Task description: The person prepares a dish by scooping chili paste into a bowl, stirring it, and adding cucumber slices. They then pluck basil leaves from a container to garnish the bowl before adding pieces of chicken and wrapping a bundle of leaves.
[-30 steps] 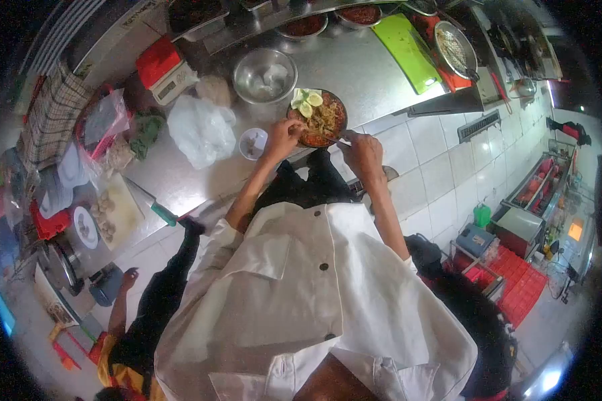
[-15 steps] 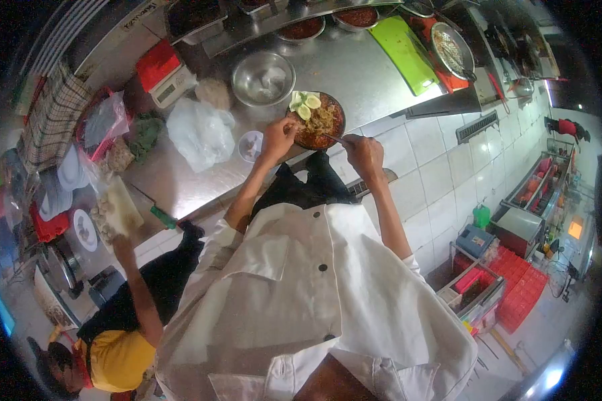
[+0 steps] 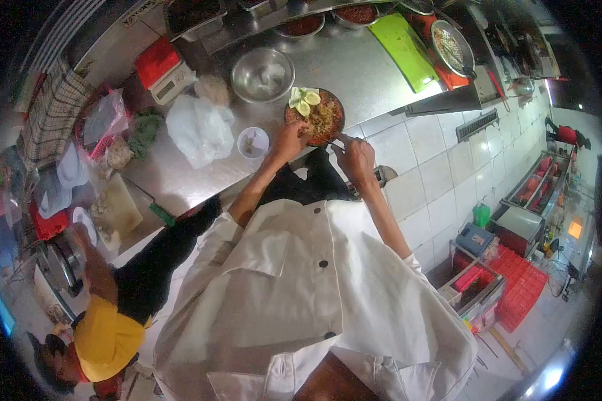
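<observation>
A dark round dish [image 3: 341, 120] of reddish-brown food stands at the counter's front edge, with cut lime or cucumber pieces [image 3: 304, 101] on its far left side. My left hand [image 3: 289, 142] is over the dish's near left rim, its fingertips pinched together at the food; anything between them is too small to make out. At the near right rim is my right hand [image 3: 356, 160], fingers curled and the index finger reaching to the edge. What it grips is hidden. A small white bowl [image 3: 253, 143] with bits inside sits left of my left hand.
A steel bowl [image 3: 263, 75], plastic bag [image 3: 199, 130] and red-topped scale [image 3: 165, 72] stand on the counter. A green cutting board [image 3: 405, 53] lies far right. At left, a co-worker in a yellow shirt [image 3: 107, 334] reaches over the counter; a green-handled knife [image 3: 162, 214] lies nearby.
My left hand has moved slightly right over the dish. The right hand has shifted down and left; the thin metal handle at its fingers no longer shows. The co-worker's arm has drawn back.
</observation>
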Demonstrator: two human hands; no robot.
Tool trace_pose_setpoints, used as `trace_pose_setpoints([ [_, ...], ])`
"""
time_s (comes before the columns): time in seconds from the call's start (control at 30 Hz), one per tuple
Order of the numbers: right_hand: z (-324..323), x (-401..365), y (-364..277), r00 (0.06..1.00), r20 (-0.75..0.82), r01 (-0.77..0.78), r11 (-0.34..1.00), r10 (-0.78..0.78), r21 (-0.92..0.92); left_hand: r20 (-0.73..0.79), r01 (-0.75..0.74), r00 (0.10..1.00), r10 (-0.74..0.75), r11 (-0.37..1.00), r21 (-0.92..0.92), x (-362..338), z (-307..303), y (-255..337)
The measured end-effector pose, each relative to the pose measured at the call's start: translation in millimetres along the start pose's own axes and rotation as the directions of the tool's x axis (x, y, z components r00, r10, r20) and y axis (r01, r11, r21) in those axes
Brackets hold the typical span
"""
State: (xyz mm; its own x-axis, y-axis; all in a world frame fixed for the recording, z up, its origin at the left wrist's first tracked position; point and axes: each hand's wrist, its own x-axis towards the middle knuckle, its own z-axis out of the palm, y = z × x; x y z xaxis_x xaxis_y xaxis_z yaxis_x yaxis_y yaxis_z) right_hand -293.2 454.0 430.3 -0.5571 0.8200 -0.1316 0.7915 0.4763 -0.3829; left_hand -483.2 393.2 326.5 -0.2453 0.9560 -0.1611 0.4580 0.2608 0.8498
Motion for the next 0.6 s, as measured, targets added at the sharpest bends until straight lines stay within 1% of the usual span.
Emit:
trace_pose_setpoints([
  [0.07,-4.3,-2.9,0.0,1.000,-0.004,-0.001,1.000,0.001,-0.004,-0.040,-0.061,0.997,0.066,0.991,0.120,1.7,4.9,-9.4],
  [0.1,-6.5,-3.8,4.3,1.000,-0.030,-0.001,1.000,0.001,0.007,-0.041,-0.060,0.997,0.065,0.991,0.119,3.0,5.0,-12.8],
  [0.17,-13.5,-6.2,10.7,0.998,-0.056,-0.003,1.000,0.004,0.016,-0.141,-0.090,0.984,0.107,0.989,0.119,3.7,4.3,-14.3],
  [0.2,-18.5,-7.2,13.0,0.998,-0.066,-0.006,1.000,0.005,-0.001,-0.140,-0.091,0.984,0.108,0.989,0.119,3.5,3.2,-12.6],
  [0.23,-22.8,-7.7,13.9,0.997,-0.077,-0.008,1.000,0.007,-0.017,-0.136,-0.060,0.988,0.076,0.991,0.118,3.4,1.7,-11.3],
  [0.27,-26.5,-7.2,13.4,0.997,-0.073,0.005,0.999,-0.007,-0.034,-0.132,-0.028,0.990,0.044,0.993,0.117,2.7,0.1,-9.2],
  [0.3,-24.6,-7.2,14.8,0.997,-0.073,0.000,0.999,-0.002,-0.033,-0.127,-0.030,0.991,0.045,0.993,0.117,2.4,-0.9,-6.7],
  [0.37,-20.9,-5.0,16.8,0.996,-0.052,0.069,0.998,-0.069,-0.002,-0.026,0.097,0.995,-0.096,0.995,0.033,6.1,-1.5,-5.9],
  [0.4,-19.3,-3.3,15.4,0.996,-0.054,0.070,0.998,-0.070,-0.001,-0.028,0.096,0.995,-0.095,0.995,0.035,8.3,0.1,-11.7],
  [0.47,-14.2,-2.3,10.7,0.999,-0.014,0.050,0.998,-0.049,0.044,0.018,0.084,0.996,-0.082,0.990,-0.115,8.6,2.1,-18.8],
  [0.6,-1.5,2.9,7.3,0.999,0.001,0.048,0.998,-0.048,0.034,0.072,0.063,0.996,-0.057,0.994,-0.085,8.9,0.4,-16.5],
])
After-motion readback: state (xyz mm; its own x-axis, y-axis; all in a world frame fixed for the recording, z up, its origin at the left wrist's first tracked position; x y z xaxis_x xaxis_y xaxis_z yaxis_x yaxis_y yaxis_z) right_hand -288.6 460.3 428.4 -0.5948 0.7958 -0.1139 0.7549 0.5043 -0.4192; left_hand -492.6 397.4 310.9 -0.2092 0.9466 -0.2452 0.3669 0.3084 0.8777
